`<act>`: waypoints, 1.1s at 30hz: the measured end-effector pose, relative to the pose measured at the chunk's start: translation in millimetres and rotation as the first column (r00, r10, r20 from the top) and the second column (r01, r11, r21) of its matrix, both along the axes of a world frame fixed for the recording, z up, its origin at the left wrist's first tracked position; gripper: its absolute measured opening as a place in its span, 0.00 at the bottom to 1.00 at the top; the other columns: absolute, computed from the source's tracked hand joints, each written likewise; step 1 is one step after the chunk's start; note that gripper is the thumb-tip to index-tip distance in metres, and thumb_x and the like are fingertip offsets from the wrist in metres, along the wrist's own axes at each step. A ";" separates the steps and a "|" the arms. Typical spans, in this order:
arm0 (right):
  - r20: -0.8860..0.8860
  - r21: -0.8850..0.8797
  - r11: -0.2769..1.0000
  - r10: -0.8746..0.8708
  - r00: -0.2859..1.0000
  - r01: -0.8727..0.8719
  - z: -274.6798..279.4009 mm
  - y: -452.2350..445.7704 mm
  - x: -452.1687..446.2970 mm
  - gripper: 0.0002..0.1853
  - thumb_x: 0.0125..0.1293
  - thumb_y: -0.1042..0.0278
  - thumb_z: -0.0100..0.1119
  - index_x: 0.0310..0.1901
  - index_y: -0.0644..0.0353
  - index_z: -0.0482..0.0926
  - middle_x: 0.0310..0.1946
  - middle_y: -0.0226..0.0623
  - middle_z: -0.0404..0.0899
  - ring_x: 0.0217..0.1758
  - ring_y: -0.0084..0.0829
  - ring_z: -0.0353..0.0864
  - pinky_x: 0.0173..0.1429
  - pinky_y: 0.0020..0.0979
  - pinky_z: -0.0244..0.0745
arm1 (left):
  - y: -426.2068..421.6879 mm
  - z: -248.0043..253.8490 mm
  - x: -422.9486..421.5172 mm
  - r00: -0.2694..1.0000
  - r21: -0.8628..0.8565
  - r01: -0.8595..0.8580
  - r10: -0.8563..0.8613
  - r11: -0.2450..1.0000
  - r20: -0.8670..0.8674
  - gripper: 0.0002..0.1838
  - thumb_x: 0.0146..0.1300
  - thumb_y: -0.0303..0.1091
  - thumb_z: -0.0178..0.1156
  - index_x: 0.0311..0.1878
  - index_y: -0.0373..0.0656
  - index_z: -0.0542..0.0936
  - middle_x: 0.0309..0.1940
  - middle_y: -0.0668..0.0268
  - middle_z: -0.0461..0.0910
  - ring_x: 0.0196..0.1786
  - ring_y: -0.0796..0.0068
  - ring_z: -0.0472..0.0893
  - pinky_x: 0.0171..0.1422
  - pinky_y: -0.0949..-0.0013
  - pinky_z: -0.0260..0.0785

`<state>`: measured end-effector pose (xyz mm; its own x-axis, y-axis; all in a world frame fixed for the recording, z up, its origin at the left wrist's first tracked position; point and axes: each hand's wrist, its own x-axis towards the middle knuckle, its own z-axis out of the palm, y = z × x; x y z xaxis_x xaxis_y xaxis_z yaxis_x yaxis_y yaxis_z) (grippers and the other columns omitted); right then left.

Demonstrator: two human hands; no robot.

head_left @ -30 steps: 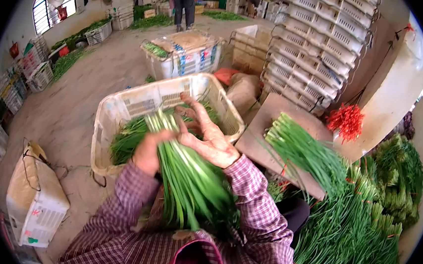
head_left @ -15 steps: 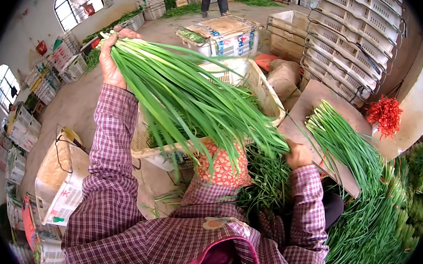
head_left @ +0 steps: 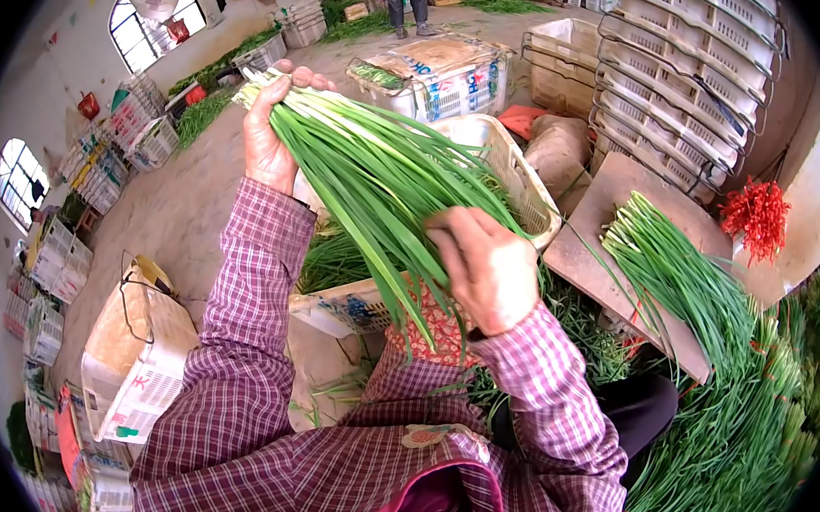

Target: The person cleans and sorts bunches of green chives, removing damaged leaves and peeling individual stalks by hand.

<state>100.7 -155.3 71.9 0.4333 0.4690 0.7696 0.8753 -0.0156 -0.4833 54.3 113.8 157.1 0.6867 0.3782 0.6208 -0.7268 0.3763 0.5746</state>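
Note:
My left hand is closed around the pale stem ends of a bunch of garlic chives, held up with its long green leaves fanning down to the right. My right hand is at the lower leaves, fingers bent in against them; its fingertips are partly hidden. Beneath the bunch stands a white plastic crate with more greens inside. To the right, another bunch of chives lies across a brown board, white ends toward the back.
Red ties hang beside the board. A tall stack of white crates rises at the back right. Tied chives are heaped at the right. A lidded crate stands ahead; another crate is at left. A person stands far back.
My right hand has moved left and toward me, from the leaf tips to lower-middle leaves. My left hand with the bunch has shifted right and slightly down in view.

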 end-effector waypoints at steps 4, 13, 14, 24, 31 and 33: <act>0.059 0.031 0.998 -0.049 0.997 0.048 0.0 25.6 0.5 0.09 0.60 0.64 0.62 0.38 0.57 0.75 0.29 0.38 0.76 0.31 0.42 0.81 0.33 0.42 0.75 | -19.7 -1.0 1.2 1.000 0.030 0.001 -0.001 1.000 0.007 0.14 0.58 0.28 0.61 0.46 0.44 0.70 0.33 0.64 0.74 0.44 0.65 0.75 0.63 0.56 0.67; -0.056 0.102 0.993 0.070 0.996 -0.064 14.6 35.8 0.9 0.08 0.59 0.71 0.64 0.38 0.62 0.78 0.32 0.41 0.81 0.33 0.41 0.83 0.37 0.36 0.77 | -35.0 2.7 -0.4 0.999 0.061 0.037 -0.038 0.997 0.022 0.13 0.58 0.28 0.60 0.45 0.44 0.71 0.33 0.65 0.73 0.44 0.65 0.75 0.61 0.59 0.68; -0.089 0.140 0.984 0.119 0.989 -0.106 15.1 34.8 2.3 0.08 0.59 0.72 0.64 0.39 0.62 0.79 0.31 0.41 0.81 0.33 0.41 0.83 0.38 0.36 0.77 | -35.5 3.3 -1.1 0.999 0.075 0.029 -0.032 0.997 0.029 0.12 0.58 0.28 0.60 0.45 0.44 0.71 0.33 0.65 0.73 0.44 0.65 0.75 0.60 0.59 0.69; 0.108 0.049 0.999 -0.022 0.994 0.017 57.1 -13.4 23.1 0.04 0.56 0.72 0.61 0.34 0.58 0.78 0.27 0.41 0.77 0.30 0.44 0.80 0.35 0.41 0.74 | -51.9 35.3 -6.9 0.955 0.691 -0.213 0.297 0.691 -0.002 0.11 0.56 0.27 0.63 0.41 0.40 0.74 0.32 0.62 0.76 0.40 0.68 0.78 0.50 0.63 0.73; 0.214 0.018 0.983 -0.181 0.960 0.181 89.5 -71.4 40.2 0.04 0.60 0.73 0.59 0.31 0.63 0.78 0.24 0.38 0.79 0.24 0.36 0.80 0.31 0.36 0.75 | -60.2 63.1 1.0 0.798 0.861 -0.482 0.488 0.163 0.354 0.09 0.58 0.29 0.67 0.41 0.42 0.80 0.35 0.69 0.81 0.39 0.82 0.79 0.46 0.76 0.74; 0.177 -0.023 0.971 -0.230 0.957 0.238 85.8 -98.4 52.3 0.05 0.62 0.72 0.60 0.34 0.65 0.82 0.28 0.40 0.82 0.26 0.30 0.80 0.32 0.30 0.74 | -54.8 66.3 -0.1 0.762 0.848 -0.522 0.498 0.096 0.413 0.08 0.59 0.30 0.67 0.41 0.43 0.80 0.34 0.70 0.81 0.38 0.82 0.80 0.44 0.75 0.75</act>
